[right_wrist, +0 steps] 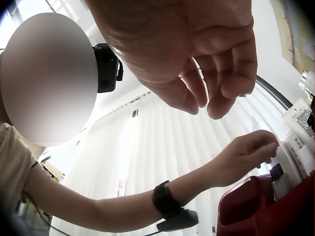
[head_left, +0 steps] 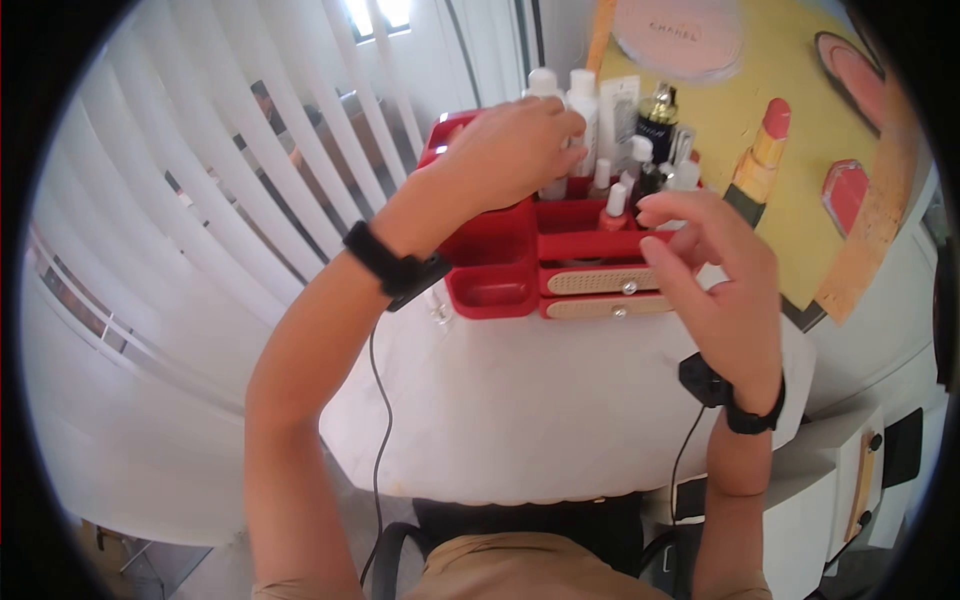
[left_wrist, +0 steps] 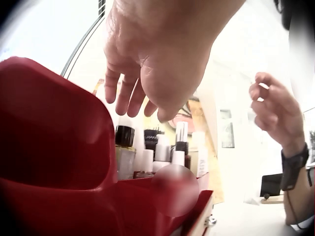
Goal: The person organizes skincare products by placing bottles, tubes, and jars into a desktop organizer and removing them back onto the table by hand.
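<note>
Standing in the red organizer (head_left: 495,255) on the white tabletop (head_left: 560,400), the white bottles (head_left: 580,100) meet the left hand's (head_left: 510,150) relaxed fingertips; the right hand (head_left: 715,265) hovers just beside, loosely curled, holding nothing.

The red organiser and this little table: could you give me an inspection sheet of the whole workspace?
Surface: white table, mostly bare.
Job's things: red organiser with two beige drawers; white bottles and nail polish standing in it.
Clutter: nothing seen.
Hands: left hand reaches among the bottles; right hand hovers beside the organiser, fingers loosely curled, holding nothing.
Cables: black leads hang from both wrist straps.
Surroundings: vertical blinds, yellow cosmetics poster.
</note>
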Tool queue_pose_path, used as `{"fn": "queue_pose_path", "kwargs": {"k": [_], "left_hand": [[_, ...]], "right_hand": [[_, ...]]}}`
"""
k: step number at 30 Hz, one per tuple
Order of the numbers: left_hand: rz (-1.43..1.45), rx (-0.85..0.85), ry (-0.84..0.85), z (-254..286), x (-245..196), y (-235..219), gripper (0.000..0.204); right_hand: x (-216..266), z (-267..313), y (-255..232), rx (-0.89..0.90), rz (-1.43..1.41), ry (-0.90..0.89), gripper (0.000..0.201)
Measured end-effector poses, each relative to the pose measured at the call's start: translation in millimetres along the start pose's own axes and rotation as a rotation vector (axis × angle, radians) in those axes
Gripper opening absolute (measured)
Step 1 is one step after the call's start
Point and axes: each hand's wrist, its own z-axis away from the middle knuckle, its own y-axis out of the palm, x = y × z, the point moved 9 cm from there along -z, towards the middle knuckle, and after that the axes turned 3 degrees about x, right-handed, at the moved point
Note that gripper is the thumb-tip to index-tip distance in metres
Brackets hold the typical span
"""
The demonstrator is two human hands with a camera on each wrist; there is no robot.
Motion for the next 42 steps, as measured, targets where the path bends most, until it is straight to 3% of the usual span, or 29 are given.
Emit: {"fn": "queue_pose_path", "kwargs": {"k": [1, 3, 7, 9, 12, 15, 18, 21, 23, 24, 26, 29, 36, 38, 39, 41, 42], "left_hand": [[0.07, -0.098, -0.007, 16.7, -3.7, -17.4, 0.024], [0.11, -0.065, -0.068, 56.5, 2.8, -16.0, 0.021], [0.175, 0.339, -0.507, 161.8, 48.2, 37.8, 0.023], [0.14, 0.424, -0.542, 198.9, 54.7, 61.7, 0.024], [0.239, 0.407, -0.509, 228.7, 60.8, 96.5, 0.02], [0.223, 0.463, -0.448, 222.3, 52.6, 98.8, 0.016], [0.309, 0.451, -0.376, 182.5, 17.0, 60.5, 0.013], [0.33, 0.341, -0.241, 132.6, -21.1, 16.3, 0.01], [0.269, 0.124, -0.116, 97.6, -38.1, -15.3, 0.01], [0.27, 0.117, -0.112, 85.7, -37.2, -12.6, 0.01], [0.063, -0.092, 0.092, 62.4, -50.7, -27.2, 0.01], [-0.021, 0.016, 0.064, 42.0, -40.7, 10.9, 0.011], [-0.094, 0.107, -0.013, 18.9, -21.1, 30.5, 0.011], [-0.104, 0.342, -0.007, 22.5, -14.7, 55.7, 0.011], [-0.102, 0.342, -0.008, 25.1, -13.6, 58.6, 0.011], [-0.082, 0.088, 0.047, 26.1, -25.9, 34.5, 0.013], [-0.075, 0.09, 0.048, 28.5, -29.8, 33.9, 0.013]], "right_hand": [[0.9, 2.6, 1.1, 0.007, 0.0, 0.025, 0.027], [6.7, 6.8, 2.9, 0.008, -0.013, -0.016, 0.028], [27.7, 15.0, 10.7, 0.07, -0.027, -0.068, 0.029], [44.2, 19.1, 13.2, 0.076, -0.002, -0.212, 0.028], [54.2, 25.5, 13.8, 0.097, -0.001, -0.252, 0.028], [58.8, 28.3, 6.4, 0.054, 0.013, -0.291, 0.028], [54.5, 25.6, -14.6, 0.046, 0.013, -0.228, 0.028], [51.9, 28.3, -19.1, -0.025, -0.059, -0.202, 0.027], [54.7, 26.2, -13.6, 0.02, -0.015, -0.244, 0.027], [57.7, 26.0, -9.3, 0.062, 0.028, -0.283, 0.027], [57.3, 25.0, -9.4, 0.046, 0.037, -0.272, 0.027], [54.9, 24.3, -13.1, 0.014, 0.044, -0.25, 0.028], [52.7, 22.5, -4.1, 0.04, 0.036, -0.234, 0.029], [51.1, 20.3, -2.8, 0.041, 0.024, -0.222, 0.029], [49.3, 19.5, -1.6, 0.044, 0.011, -0.209, 0.029], [48.8, 18.0, 2.7, 0.058, -0.002, -0.215, 0.028], [47.9, 18.1, 5.8, 0.071, -0.016, -0.217, 0.027]]}}
